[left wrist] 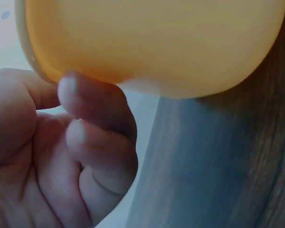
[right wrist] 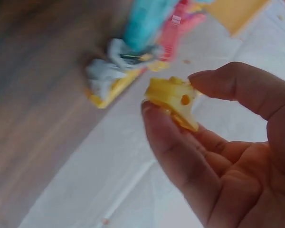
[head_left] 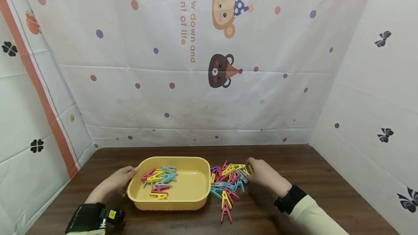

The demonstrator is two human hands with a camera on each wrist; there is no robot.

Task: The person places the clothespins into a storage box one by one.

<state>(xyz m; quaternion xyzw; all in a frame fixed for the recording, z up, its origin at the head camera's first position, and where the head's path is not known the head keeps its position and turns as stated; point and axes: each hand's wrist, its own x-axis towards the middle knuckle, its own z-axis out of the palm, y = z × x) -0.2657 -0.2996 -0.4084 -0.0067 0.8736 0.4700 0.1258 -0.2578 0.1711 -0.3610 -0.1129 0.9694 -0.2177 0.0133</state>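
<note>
A yellow plastic basin [head_left: 192,180] sits on the brown table, with several red, yellow, blue and grey clothespins [head_left: 166,178] gathered in its left half. My left hand [head_left: 114,182] grips the basin's left end, thumb at the rim and fingers [left wrist: 97,102] curled against the outer wall. Between the thumb and a finger of my right hand [head_left: 266,174] a yellow clothespin [right wrist: 173,97] is pinched. This hand is at the right side of a loose pile of mixed clothespins [head_left: 233,178], which lies against the basin's right side.
A red clothespin [head_left: 225,211] and a yellow one [head_left: 226,198] trail from the pile toward the table's front. Behind the wooden table [head_left: 287,159] hangs a white printed cloth [head_left: 196,104], and more white cloth stands at both sides.
</note>
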